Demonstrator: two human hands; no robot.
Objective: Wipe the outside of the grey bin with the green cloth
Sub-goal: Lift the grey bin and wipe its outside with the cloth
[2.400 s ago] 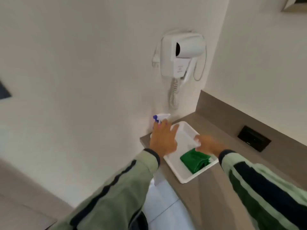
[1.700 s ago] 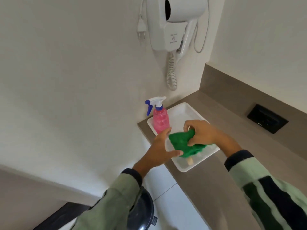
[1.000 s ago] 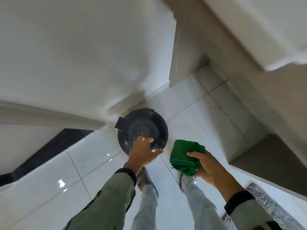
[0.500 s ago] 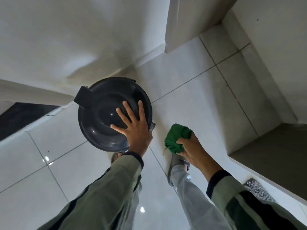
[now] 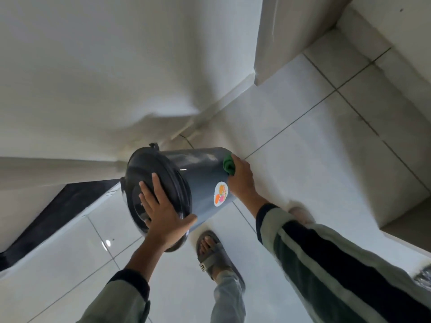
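Here, far on the left, a dark strip (image 5: pixel 58 206) runs along the bottom of the white wall (image 5: pixel 105 66), next to the shiny white floor (image 5: pixel 70 264). Next comes the left hand (image 5: pixel 163 215). It lies flat and spread open on the dark lid (image 5: pixel 149 173) of the grey bin (image 5: pixel 200 178), with the fingers (image 5: pixel 149 194) stretched out and the thumb hooked around the lid's lower edge. It presses on the lid but does not close around anything. The grey bin is tipped over on its side, with the lid facing the person and its bottom pointing away toward the wall. A round sticker (image 5: pixel 221 194) with orange and pink shapes sits on the bin's side. Just right of the sticker is the right hand (image 5: pixel 242 180). It is squeezed tight around the green cloth (image 5: pixel 229 165) and holds it against the outside of the bin, near the bin's bottom end. Only a small bit of the cloth pokes out above the fingers. Below the bin, a foot in a grey sandal (image 5: pixel 214 255) stands on the floor. On the far right, a striped green sleeve (image 5: pixel 338 264) covers the right arm.
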